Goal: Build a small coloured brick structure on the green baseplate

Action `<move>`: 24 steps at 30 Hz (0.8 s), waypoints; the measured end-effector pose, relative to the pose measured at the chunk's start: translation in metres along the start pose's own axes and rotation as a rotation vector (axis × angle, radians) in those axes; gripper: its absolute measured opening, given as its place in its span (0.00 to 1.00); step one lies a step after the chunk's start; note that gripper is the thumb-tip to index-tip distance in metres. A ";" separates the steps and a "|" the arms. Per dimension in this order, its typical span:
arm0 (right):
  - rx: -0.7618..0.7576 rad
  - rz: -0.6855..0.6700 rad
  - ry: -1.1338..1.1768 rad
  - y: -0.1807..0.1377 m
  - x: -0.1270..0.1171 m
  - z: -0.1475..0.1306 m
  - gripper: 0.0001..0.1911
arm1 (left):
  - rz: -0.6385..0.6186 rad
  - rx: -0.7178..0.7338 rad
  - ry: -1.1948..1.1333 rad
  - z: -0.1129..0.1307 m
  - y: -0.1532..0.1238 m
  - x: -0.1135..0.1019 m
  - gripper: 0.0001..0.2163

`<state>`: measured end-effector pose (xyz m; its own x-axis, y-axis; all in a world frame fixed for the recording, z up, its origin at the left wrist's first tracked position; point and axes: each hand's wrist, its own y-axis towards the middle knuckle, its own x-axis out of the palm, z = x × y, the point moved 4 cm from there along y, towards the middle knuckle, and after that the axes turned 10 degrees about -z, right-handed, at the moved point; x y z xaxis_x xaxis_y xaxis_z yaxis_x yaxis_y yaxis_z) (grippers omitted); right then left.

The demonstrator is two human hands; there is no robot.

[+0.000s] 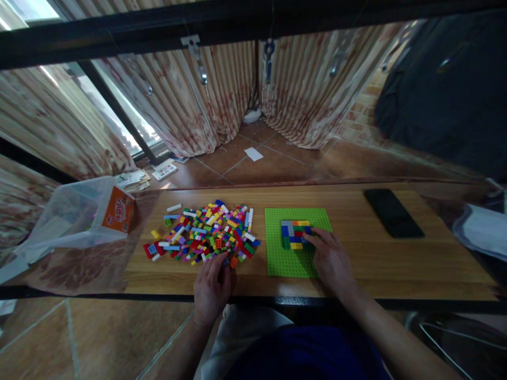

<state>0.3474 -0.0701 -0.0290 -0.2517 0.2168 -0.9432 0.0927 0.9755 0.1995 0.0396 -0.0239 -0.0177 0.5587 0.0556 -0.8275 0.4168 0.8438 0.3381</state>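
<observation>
On the light green baseplate (277, 264) stands a small block of joined toy bricks (293, 232) in blue, yellow, green, grey, orange and red. My right hand (332, 258) reaches over the plate from the right, its fingertips closed at the right side of this block on a small brick that they mostly cover. Left of the plate lies a loose pile of toy bricks (209, 229) in many colours. At the pile's front edge my left hand (212, 287) is closed in a pinch, with a small dark blue brick (226, 261) at its fingertips. An orange brick (234, 262) lies just beside them.
A black phone (393, 212) lies on the right of the wooden table (396, 269). A clear plastic bin (79, 211) with an orange label stands left of the table. A dark bar (237, 24) crosses the view above. Curtains (225, 95) hang behind.
</observation>
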 end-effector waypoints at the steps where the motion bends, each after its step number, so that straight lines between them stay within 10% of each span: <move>1: 0.012 -0.002 0.014 0.001 0.001 0.001 0.24 | -0.004 -0.004 -0.001 0.000 0.000 0.000 0.12; 16: 0.189 0.248 0.470 -0.013 -0.010 0.012 0.17 | -0.033 -0.035 -0.042 -0.002 -0.002 0.003 0.13; 24: -0.009 0.130 0.476 -0.014 -0.008 -0.054 0.13 | -0.066 -0.069 -0.068 0.002 -0.003 0.002 0.12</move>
<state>0.2964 -0.0833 -0.0100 -0.6508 0.3278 -0.6849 0.1450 0.9391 0.3116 0.0412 -0.0277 -0.0198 0.5797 -0.0361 -0.8140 0.4059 0.8791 0.2501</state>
